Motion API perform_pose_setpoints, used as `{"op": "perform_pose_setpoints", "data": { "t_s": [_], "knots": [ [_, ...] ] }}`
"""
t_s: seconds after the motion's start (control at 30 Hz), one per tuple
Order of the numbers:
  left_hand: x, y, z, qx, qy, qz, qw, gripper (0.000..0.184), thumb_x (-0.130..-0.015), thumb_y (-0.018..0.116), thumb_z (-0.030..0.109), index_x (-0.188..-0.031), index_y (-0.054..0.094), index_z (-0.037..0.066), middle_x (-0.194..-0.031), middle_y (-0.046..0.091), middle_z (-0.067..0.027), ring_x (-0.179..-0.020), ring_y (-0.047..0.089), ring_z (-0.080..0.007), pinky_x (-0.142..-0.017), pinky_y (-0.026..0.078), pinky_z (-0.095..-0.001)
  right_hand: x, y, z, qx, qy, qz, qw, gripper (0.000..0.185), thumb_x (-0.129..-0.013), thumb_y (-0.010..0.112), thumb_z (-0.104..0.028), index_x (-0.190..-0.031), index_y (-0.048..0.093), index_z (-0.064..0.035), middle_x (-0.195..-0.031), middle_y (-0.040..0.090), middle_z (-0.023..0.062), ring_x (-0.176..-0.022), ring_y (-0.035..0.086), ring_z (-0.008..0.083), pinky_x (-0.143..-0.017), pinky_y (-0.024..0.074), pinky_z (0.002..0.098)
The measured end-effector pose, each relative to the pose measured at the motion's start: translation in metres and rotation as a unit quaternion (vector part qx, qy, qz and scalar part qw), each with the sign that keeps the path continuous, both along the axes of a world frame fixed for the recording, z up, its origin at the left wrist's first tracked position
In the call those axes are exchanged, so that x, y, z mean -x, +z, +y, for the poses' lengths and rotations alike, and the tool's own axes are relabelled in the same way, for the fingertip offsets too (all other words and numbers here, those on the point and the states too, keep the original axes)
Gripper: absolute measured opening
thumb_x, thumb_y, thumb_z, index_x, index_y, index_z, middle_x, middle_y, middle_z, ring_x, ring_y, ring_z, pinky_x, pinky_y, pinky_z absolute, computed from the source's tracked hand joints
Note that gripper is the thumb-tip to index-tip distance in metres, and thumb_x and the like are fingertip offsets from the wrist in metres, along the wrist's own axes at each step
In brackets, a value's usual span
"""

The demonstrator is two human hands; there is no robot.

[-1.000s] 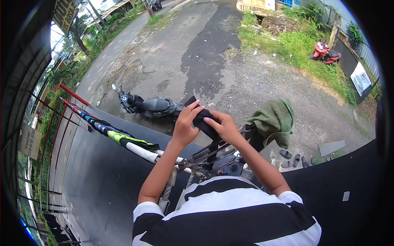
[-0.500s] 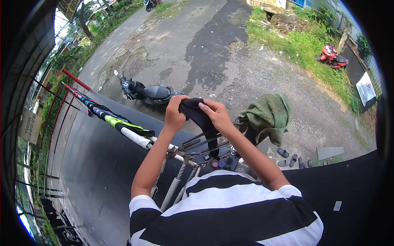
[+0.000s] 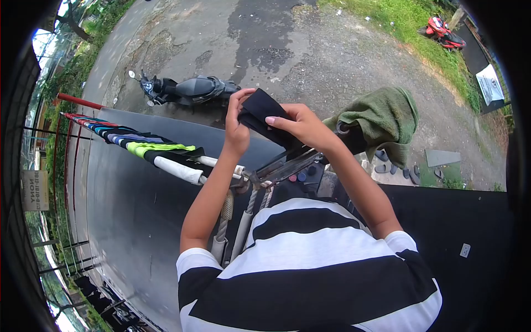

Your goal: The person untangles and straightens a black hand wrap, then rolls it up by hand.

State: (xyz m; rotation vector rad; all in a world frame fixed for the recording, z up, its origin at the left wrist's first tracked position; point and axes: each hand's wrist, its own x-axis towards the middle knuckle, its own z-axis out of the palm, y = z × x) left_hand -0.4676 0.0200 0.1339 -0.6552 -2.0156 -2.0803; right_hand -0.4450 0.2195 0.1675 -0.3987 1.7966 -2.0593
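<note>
A black cloth strip [image 3: 263,106], folded over in layers, is held up in front of me, above the corner of the ropes. My left hand [image 3: 238,128] grips its left edge with fingers curled behind it. On the right side, my right hand [image 3: 300,127] pinches the strip, thumb lying on top. The strip's lower end passes behind my right hand, so its full length is hidden. Just below are metal turnbuckles [image 3: 287,167]. To the right of my right hand, a green towel [image 3: 390,119] hangs over the corner post.
Several coloured cloths, one a lime green cloth [image 3: 160,148], hang along the rope to my left. A dark mat floor [image 3: 138,221] lies beneath it. Beyond stand a black scooter [image 3: 193,88] and a red motorbike [image 3: 442,34]. Several sandals [image 3: 381,167] lie by the right-hand edge.
The strip, stretched between my hands with a tail hanging down before, is now folded into a wider flat bundle. My hands appear slightly higher, and the view has tilted down.
</note>
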Motion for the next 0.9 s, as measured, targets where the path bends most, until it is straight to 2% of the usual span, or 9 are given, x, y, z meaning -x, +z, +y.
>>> {"op": "perform_pose_setpoints", "data": {
  "t_s": [0.17,0.33,0.53,0.57,0.63,0.67,0.77,0.8,0.9],
  "knots": [
    [-0.002,0.001,0.003,-0.011,-0.074,-0.027,0.997,0.049,-0.096,0.046,0.021,-0.140,0.041,0.000,-0.127,0.059,-0.0162,-0.114,0.061,-0.0196,-0.099,0.049,-0.0320,-0.003,0.004,0.005,-0.014,0.017,-0.025,0.999,0.026,-0.097,0.067,-0.025,-0.094,0.069,0.0013,-0.085,0.066,-0.0016,-0.080,0.056,0.0050,-0.074,0.0456,0.0230],
    [-0.007,-0.001,0.002,-0.092,-0.084,-0.149,0.981,0.043,-0.095,0.046,0.010,-0.137,0.046,0.001,-0.123,0.058,-0.0112,-0.111,0.058,-0.0156,-0.100,0.043,-0.0283,-0.007,0.008,0.001,-0.017,-0.039,-0.006,0.999,0.034,-0.099,0.063,-0.031,-0.091,0.069,0.0015,-0.081,0.064,-0.0015,-0.077,0.054,0.0046,-0.070,0.0452,0.0231],
    [-0.006,-0.004,0.002,-0.004,-0.041,-0.154,0.987,0.035,-0.086,0.055,-0.004,-0.121,0.056,0.002,-0.108,0.064,-0.0063,-0.102,0.060,-0.0126,-0.091,0.046,-0.0251,-0.004,0.010,-0.002,0.002,-0.114,-0.017,0.993,0.035,-0.102,0.059,-0.032,-0.096,0.072,0.0007,-0.085,0.064,0.0000,-0.080,0.055,0.0051,-0.072,0.0450,0.0226],
    [-0.004,-0.008,0.000,0.021,-0.043,-0.129,0.991,0.036,-0.083,0.056,-0.006,-0.119,0.056,0.001,-0.109,0.064,-0.0068,-0.102,0.060,-0.0131,-0.092,0.046,-0.0256,0.000,0.007,0.003,-0.035,-0.099,0.038,0.994,0.036,-0.103,0.054,-0.030,-0.098,0.072,0.0016,-0.093,0.065,0.0005,-0.095,0.058,0.0086,-0.090,0.0427,0.0254],
    [-0.002,-0.005,0.000,0.070,-0.035,-0.103,0.992,0.045,-0.072,0.055,-0.011,-0.115,0.058,0.001,-0.106,0.064,-0.0082,-0.099,0.061,-0.0211,-0.090,0.047,-0.0302,0.003,0.002,0.003,-0.028,-0.115,0.053,0.992,0.035,-0.104,0.053,-0.028,-0.099,0.071,0.0025,-0.095,0.062,0.0009,-0.099,0.057,0.0092,-0.092,0.0402,0.0253],
    [-0.002,-0.004,-0.002,0.071,-0.037,-0.095,0.992,0.045,-0.072,0.055,-0.011,-0.115,0.058,0.001,-0.106,0.064,-0.0082,-0.099,0.061,-0.0211,-0.090,0.047,-0.0302,0.003,0.000,0.000,-0.001,-0.136,0.042,0.990,0.034,-0.104,0.053,-0.027,-0.102,0.071,0.0019,-0.088,0.063,0.0008,-0.090,0.059,0.0090,-0.087,0.0440,0.0254],
    [-0.003,0.010,-0.004,0.275,0.013,0.035,0.961,0.050,-0.062,0.054,-0.013,-0.110,0.060,0.002,-0.096,0.057,-0.0132,-0.093,0.048,-0.0365,-0.083,0.044,-0.0405,0.000,0.020,-0.001,0.023,-0.143,-0.044,0.988,0.034,-0.104,0.054,-0.029,-0.103,0.071,0.0003,-0.077,0.062,-0.0003,-0.077,0.060,0.0086,-0.076,0.0479,0.0256],
    [-0.002,0.016,-0.002,0.274,0.017,0.042,0.961,0.050,-0.062,0.054,-0.013,-0.110,0.060,0.002,-0.096,0.057,-0.0132,-0.093,0.048,-0.0365,-0.083,0.044,-0.0405,0.001,0.021,0.001,0.037,-0.125,-0.035,0.991,0.033,-0.104,0.055,-0.031,-0.105,0.071,-0.0024,-0.068,0.059,-0.0030,-0.064,0.056,0.0060,-0.062,0.0457,0.0230],
    [0.003,0.032,-0.006,0.346,0.014,0.094,0.933,0.048,-0.062,0.055,-0.013,-0.108,0.060,0.002,-0.097,0.057,-0.0125,-0.094,0.048,-0.0349,-0.083,0.044,-0.0401,0.007,0.033,0.007,0.016,-0.106,-0.022,0.994,0.028,-0.101,0.060,-0.030,-0.103,0.071,-0.0050,-0.067,0.053,-0.0063,-0.059,0.045,0.0018,-0.054,0.0333,0.0189]
  ]
}}
